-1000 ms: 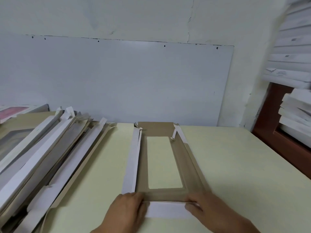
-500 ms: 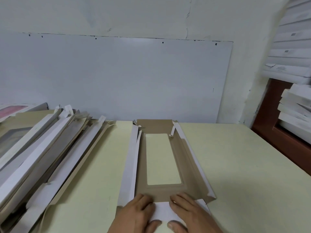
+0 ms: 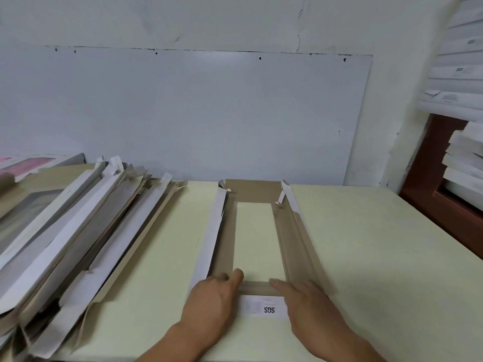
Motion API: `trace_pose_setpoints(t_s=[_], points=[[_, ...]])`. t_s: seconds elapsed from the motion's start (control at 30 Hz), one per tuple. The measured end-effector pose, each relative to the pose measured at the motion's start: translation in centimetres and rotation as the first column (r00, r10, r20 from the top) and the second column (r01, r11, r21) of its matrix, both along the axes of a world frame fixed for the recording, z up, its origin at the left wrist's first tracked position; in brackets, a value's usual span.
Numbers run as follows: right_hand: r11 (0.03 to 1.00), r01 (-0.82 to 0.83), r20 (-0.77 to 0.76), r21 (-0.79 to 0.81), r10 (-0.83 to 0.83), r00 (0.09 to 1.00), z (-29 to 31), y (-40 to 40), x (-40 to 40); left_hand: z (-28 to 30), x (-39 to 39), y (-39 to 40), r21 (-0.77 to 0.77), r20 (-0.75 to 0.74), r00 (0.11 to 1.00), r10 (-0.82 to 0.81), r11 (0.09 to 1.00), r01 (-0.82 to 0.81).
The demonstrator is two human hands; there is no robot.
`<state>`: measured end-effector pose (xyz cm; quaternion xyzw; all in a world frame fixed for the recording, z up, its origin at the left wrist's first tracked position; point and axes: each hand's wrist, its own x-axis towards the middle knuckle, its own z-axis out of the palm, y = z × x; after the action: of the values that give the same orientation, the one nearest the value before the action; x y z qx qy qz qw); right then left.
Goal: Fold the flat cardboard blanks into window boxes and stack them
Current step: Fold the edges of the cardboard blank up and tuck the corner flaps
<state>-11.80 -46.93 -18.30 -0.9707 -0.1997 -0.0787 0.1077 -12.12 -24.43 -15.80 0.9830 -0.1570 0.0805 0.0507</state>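
At the far left, a leaning pile of flat cardboard blanks (image 3: 78, 231), white on one face and brown on the other, runs out of view past the left and bottom edges. It rests on a smooth pale yellow bench (image 3: 379, 257). In the middle lies the window box blank (image 3: 295, 244), a long brown card frame with a rectangular window; its white left side flap stands up, and its far end touches the wall panel. The left hand (image 3: 211, 301) lies flat on the near left corner, fingers straight and pressed together, hiding that corner. A white end flap (image 3: 264, 307) printed "SGS" lies between the hands; its smaller print is unreadable. The right hand (image 3: 308, 304) presses flat on the near right corner, fingers straight. At the far right, blurred white stacked boxes (image 3: 462, 158) are cut off.
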Motion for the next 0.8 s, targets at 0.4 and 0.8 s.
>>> trace_pose_setpoints(t_s=[0.4, 0.8], points=[[0.964, -0.039, -0.183, -0.262, -0.01, 0.983, 0.8, 1.8, -1.3, -3.2, -2.1, 0.9, 0.278, -0.126, 0.97, -0.206, 0.932, 0.234], [0.998, -0.022, -0.166, -0.066, 0.011, 0.986, 5.3, -2.5, 7.0, -1.4, -0.2, -3.8, -0.067, -0.077, 0.948, -0.308, 0.95, 0.304]])
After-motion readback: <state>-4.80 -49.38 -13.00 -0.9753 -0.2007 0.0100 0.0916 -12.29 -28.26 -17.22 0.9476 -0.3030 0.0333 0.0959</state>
